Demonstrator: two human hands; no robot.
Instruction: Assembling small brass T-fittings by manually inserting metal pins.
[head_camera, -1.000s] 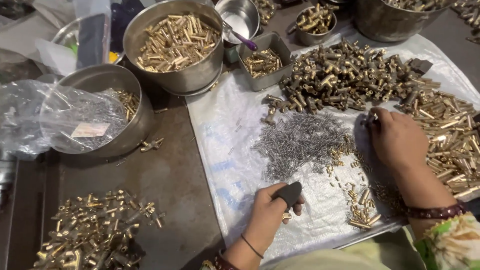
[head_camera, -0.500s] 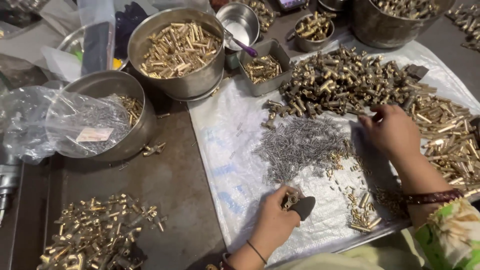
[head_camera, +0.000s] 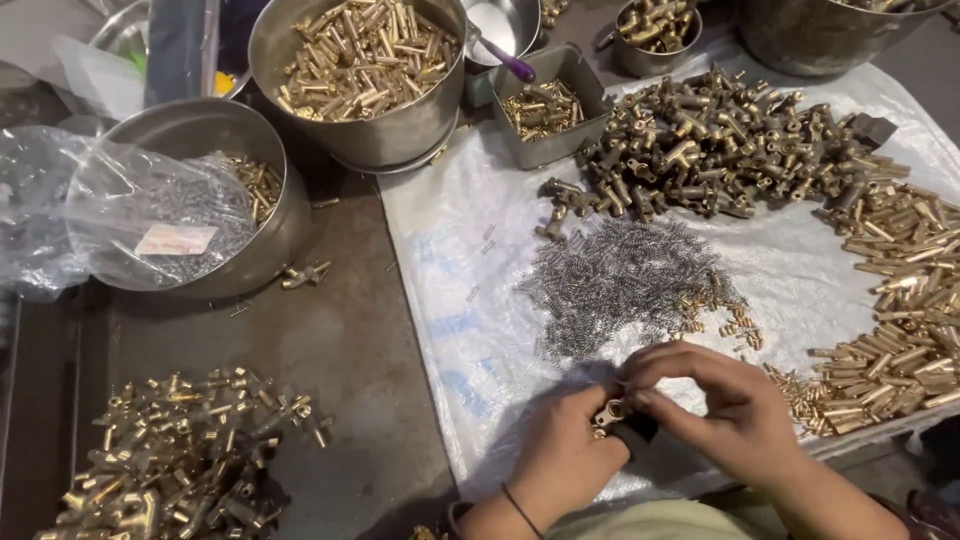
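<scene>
The left hand (head_camera: 563, 455) and the right hand (head_camera: 722, 405) meet low in the frame, a little right of centre, fingers pinched together around a small brass fitting (head_camera: 610, 411). Both hands are curled tight on it, the left gripping from below, the right fingertips closing over it from above. A dark piece sits just under the fitting between the hands; what it is I cannot tell.

They work over a white plastic sheet (head_camera: 460, 290) spread on the dark bench (head_camera: 340, 340). Just above the hands, in the middle of the sheet, lies a grey heap of small springs (head_camera: 615, 285). Beyond that, toward the upper right, is a pile of dull brass fittings (head_camera: 710, 145), and along the right edge a sweep of brass pins (head_camera: 900, 300).

At the top centre stands a large steel bowl (head_camera: 380, 130) filled with brass pieces, with a small square tray (head_camera: 550, 105) of tiny parts beside it. On the left, another steel bowl (head_camera: 250, 235) holds a clear plastic bag (head_camera: 110, 220). In the lower left corner, on the bare bench, lies a heap of bright brass assemblies (head_camera: 175, 455).
</scene>
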